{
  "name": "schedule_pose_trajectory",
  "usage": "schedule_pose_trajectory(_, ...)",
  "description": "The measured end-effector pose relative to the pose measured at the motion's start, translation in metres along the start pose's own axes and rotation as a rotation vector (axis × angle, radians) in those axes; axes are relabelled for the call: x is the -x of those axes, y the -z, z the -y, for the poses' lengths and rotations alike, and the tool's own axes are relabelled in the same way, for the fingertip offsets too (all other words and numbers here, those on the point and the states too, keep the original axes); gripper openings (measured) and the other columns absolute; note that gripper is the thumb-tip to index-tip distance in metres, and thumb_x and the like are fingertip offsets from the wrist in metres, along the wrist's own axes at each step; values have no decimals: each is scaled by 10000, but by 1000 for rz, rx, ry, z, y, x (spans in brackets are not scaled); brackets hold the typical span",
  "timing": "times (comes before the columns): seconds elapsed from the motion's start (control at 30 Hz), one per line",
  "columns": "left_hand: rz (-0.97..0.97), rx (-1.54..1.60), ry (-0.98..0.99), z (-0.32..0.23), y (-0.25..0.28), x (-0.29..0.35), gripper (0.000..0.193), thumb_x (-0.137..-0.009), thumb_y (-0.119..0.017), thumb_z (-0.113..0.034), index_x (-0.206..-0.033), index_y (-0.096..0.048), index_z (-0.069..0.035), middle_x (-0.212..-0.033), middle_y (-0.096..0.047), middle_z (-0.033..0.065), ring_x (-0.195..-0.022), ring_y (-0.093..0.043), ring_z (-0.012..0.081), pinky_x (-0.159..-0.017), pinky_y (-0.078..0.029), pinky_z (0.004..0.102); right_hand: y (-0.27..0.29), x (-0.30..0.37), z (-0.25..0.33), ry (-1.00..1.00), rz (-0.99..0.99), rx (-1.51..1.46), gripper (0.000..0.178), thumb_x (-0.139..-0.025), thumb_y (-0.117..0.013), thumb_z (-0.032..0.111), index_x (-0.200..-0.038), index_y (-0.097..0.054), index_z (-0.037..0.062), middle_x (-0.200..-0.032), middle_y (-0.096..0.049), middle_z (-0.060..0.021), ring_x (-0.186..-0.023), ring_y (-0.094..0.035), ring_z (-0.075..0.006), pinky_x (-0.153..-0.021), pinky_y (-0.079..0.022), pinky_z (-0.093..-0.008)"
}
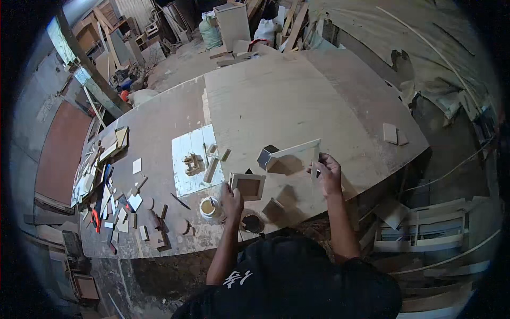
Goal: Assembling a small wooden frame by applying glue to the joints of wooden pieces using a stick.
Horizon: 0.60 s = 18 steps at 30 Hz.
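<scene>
My left hand (232,200) is closed on the left side of a small rectangular wooden frame (256,178) with a brown middle. My right hand (328,173) grips one end of a pale L-shaped wooden piece (316,151), raised over the table; its other end reaches toward a dark-sided block (267,154). Just left of my left wrist stands a white pot of yellowish glue (207,207) with a stick in it. A small dark round container (252,222) sits by the table's near edge, and a small wooden block (273,206) stands between my forearms.
A white board (183,146) carries an openwork wooden piece (192,164) and several sticks. Wood offcuts, a red-handled tool (96,220) and a dark pencil-like stick (180,201) litter the table's left. Two small pale blocks (390,133) lie far right. Stacked lumber (295,26) stands behind.
</scene>
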<state>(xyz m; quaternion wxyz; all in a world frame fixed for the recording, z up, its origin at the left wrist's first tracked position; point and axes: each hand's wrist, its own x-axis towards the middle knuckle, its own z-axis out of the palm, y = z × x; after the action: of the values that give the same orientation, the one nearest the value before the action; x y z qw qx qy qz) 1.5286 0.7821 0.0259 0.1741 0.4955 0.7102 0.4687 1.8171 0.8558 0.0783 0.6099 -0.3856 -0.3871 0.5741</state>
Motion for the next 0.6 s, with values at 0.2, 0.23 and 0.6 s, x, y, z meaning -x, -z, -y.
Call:
schedule_pose_trajectory(0.2,128,365,142,-19,23,-2,202,-788,-463,-70,-950,-537,25,-831,-580,77,-774,-535,130,-709,-434,277,-30,-7,23,-18,175,20,277,-807,-612,108,-1029,-557,-47,-824,-624,-97,-669,-624,-163,-659,-544,-305)
schedule_pose_trajectory(0.23,184,468,174,-19,25,-2,200,-798,-469,-69,-961,-544,18,-846,-582,63,-777,-532,123,-715,-434,270,-35,-10,26,-35,192,59,302,-814,-612,108,-1052,-548,-67,-827,-626,-97,-665,-623,-156,-653,-550,-300)
schedule_pose_trajectory(0.6,455,831,231,-24,26,10,229,-878,-576,-140,-1065,-537,-15,-961,-595,37,-870,-562,125,-769,-456,276,-66,-24,36,-77,395,65,277,-826,-586,24,-1073,-535,-90,-879,-604,-114,-739,-621,-151,-654,-567,-298)
